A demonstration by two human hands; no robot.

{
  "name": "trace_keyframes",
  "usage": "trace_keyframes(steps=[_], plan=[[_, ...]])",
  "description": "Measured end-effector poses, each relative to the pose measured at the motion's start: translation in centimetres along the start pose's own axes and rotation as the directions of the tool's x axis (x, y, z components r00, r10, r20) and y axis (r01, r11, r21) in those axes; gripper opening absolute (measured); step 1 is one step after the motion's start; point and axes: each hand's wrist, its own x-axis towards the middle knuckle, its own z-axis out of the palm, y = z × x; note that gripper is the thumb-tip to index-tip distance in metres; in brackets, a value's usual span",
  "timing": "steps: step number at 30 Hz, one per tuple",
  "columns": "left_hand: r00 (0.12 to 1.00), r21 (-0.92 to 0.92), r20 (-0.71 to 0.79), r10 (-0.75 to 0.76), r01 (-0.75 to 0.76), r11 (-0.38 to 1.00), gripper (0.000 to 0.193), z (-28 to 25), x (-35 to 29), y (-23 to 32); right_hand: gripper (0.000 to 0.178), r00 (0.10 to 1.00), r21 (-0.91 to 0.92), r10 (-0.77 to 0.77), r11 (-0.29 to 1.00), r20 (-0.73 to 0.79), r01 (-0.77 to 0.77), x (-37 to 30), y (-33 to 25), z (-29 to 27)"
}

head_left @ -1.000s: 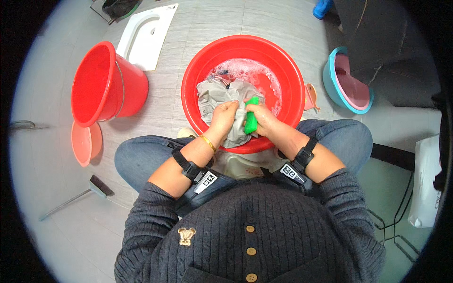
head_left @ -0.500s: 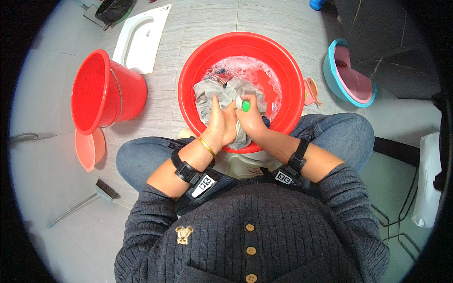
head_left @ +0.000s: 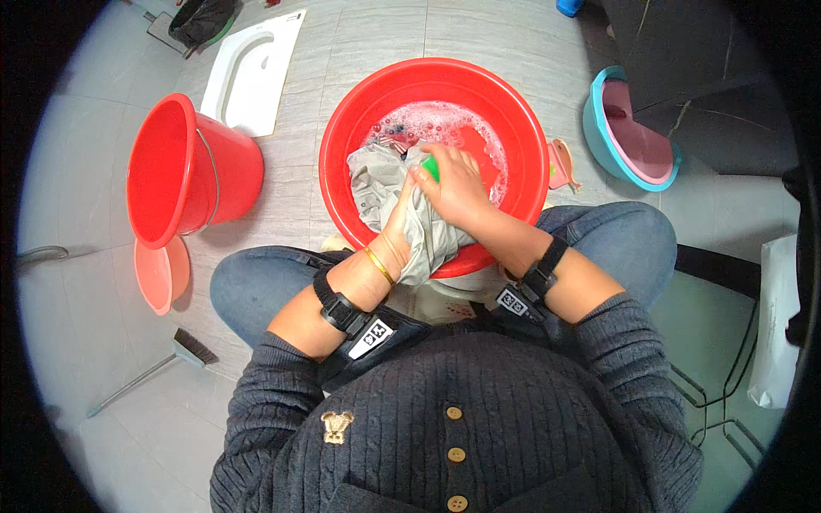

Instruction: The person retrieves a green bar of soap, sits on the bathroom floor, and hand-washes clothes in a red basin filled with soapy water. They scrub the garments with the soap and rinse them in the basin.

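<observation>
**Both hands on the grey garment at the near rim of the basin**

Your right hand (head_left: 453, 184) is closed over a small green scrubbing brush (head_left: 430, 167) — only a sliver of green shows past your knuckles — and presses it down on the grey garment (head_left: 402, 209). Your left hand (head_left: 399, 224) lies flat and edge-on against the same cloth, just beside the right hand and touching it, fingers extended along the fabric rather than curled; it pins the cloth but does not visibly pinch it.

The garment is draped over the near wall of the red basin (head_left: 359, 103), its long axis running from the suds (head_left: 428, 120) at the basin's middle down toward your lap. So the cloth lies directly under and ahead of both hands, with the free, bunched end to the left and away from you — the left hand is the nearer one to that loose part, while the right sits higher up, toward the water.

The basin stands on the tiled floor (head_left: 359, 51) between your knees. Well apart to your left are a red bucket (head_left: 184, 171) tipped on its side, a pale pink scoop (head_left: 158, 274) just below it and a hand brush (head_left: 184, 350) on the floor. To your right sits a teal bowl (head_left: 599, 128) holding a pink one.
</observation>
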Motion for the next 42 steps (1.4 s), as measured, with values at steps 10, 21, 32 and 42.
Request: trace_keyframes(steps=[10,21,32,42], plan=[[0.991,0.297,-0.128,0.043,-0.003,0.955,0.076,-0.5,-0.7,0.7,0.041,0.999,-0.037,-0.028,0.999,-0.047,0.026,-0.5,1.4,1.6],[0.957,0.41,-0.271,0.106,0.015,0.912,0.083,3.0,-0.6,0.2,0.049,0.999,0.057,0.048,0.997,-0.025,-0.046,-1.4,2.8,2.5],[0.752,0.875,-0.201,0.628,-0.151,0.461,0.044,-1.2,1.6,3.3,0.041,0.805,0.76,0.186,0.265,0.563,-0.593,2.0,3.4,-1.4],[0.915,0.531,-0.044,0.402,-0.319,0.785,0.044,1.4,1.6,1.7,0.049,0.938,-0.237,-0.32,0.929,-0.131,0.283,0.4,-1.6,-0.8]])
